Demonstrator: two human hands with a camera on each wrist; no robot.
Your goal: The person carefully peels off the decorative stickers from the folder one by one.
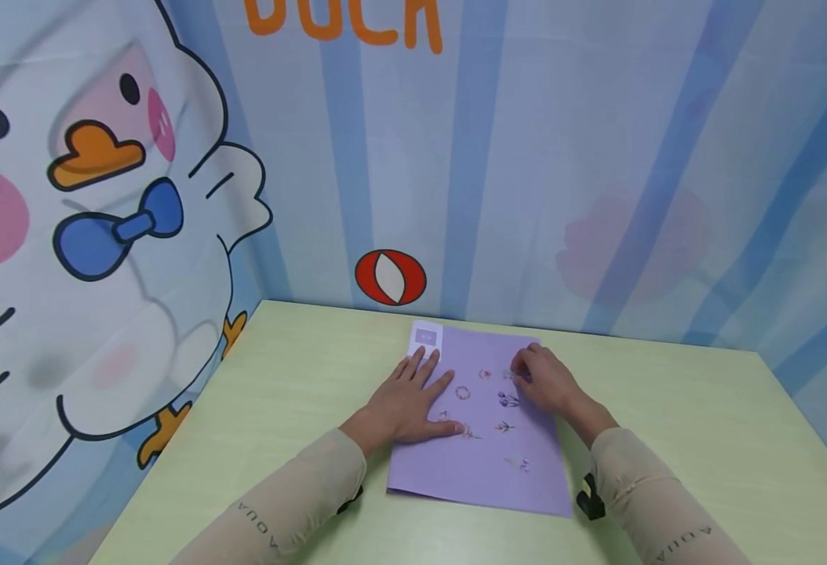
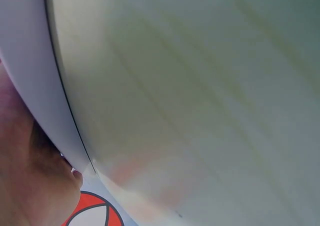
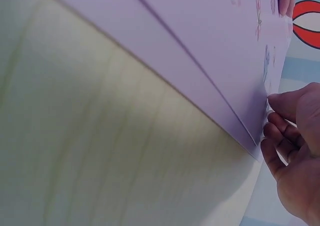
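Note:
A purple folded sheet (image 1: 470,479) lies on the table with several small flower pictures on its upper face. My left hand (image 1: 405,396) rests flat on its left half, fingers spread, fingertips reaching a small white card (image 1: 424,333) with a purple square at the top left corner. The right hand (image 1: 546,380) is at the upper right edge, its thumb and curled fingers gathered over a flower picture (image 1: 508,375). In the right wrist view the fingertips (image 3: 272,100) are right at the sheet's surface; I cannot tell whether they pinch something. Two layered edges (image 3: 200,66) of the sheet show there.
The pale yellow-green table (image 1: 300,369) runs out to both sides of the sheet. Behind it hangs a blue-and-white striped cloth (image 1: 413,173) with a large cartoon duck (image 1: 103,314) at the left. A dark wrist device (image 1: 590,502) shows under the right sleeve.

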